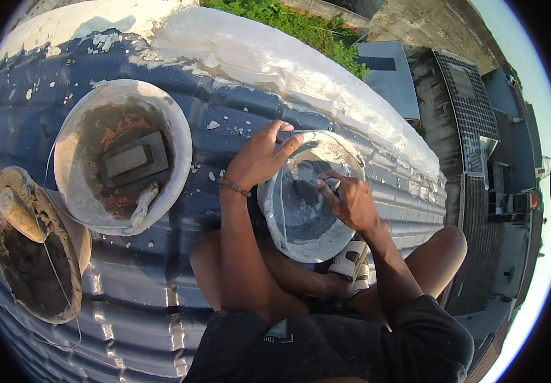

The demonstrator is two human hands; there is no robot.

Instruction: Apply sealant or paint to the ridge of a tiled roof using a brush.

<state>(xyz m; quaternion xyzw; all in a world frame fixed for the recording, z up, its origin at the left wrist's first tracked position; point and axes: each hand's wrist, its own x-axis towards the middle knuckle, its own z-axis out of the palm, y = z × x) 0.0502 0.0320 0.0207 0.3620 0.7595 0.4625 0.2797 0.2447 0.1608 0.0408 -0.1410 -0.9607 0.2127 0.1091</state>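
In front of my crossed legs stands a whitish bucket (319, 250), its inner wall smeared with grey and white paste. My left hand (266, 153) grips its far left rim, the thumb along the edge and the fingers partly hidden. Inside the bucket, my right hand (352, 203) is closed round the handle of a small trowel (309, 193). The grey, coated blade points down toward the paste at the left. A thin wire bail (282, 210) lies across the bucket's left side.
Left of me, a larger bucket (183, 137) holds a float (132, 163) and a mortar-caked tool (144, 204). Beside it, a tilted mortar bucket (74, 290) has a wooden handle (20, 216) in it. Ribbed dark-blue roofing (132, 268) meets a white-coated ridge (275, 64); crumbs (213, 125) lie about.
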